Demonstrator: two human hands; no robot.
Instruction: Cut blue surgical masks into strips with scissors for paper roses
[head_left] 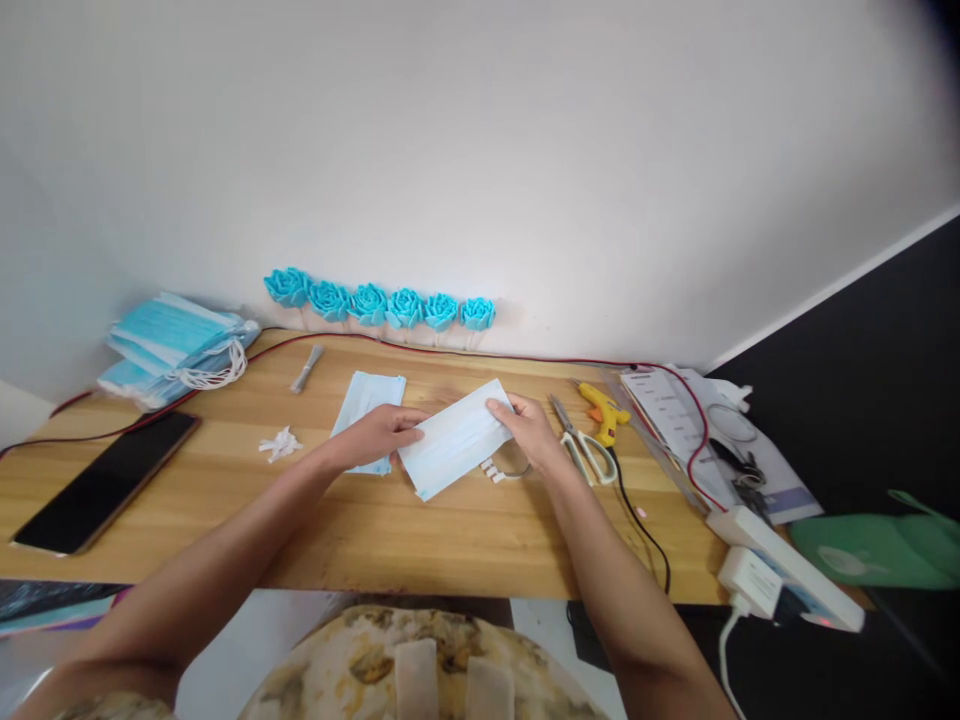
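Note:
My left hand [381,432] and my right hand [529,427] both grip a pale blue face mask sheet [455,438], each pinching one end of it just above the wooden table [375,530]. A second blue mask sheet [364,402] lies flat on the table under my left hand. Small white strip pieces [491,470] lie below the held sheet, close to my right hand.
Several blue mask roses [375,300] line the wall. A stack of masks [176,345] and a phone [105,480] sit at left, white scraps [280,443] nearby. Scissors [585,445], a yellow glue gun [604,408], papers [675,400] and a power strip [784,565] lie at right.

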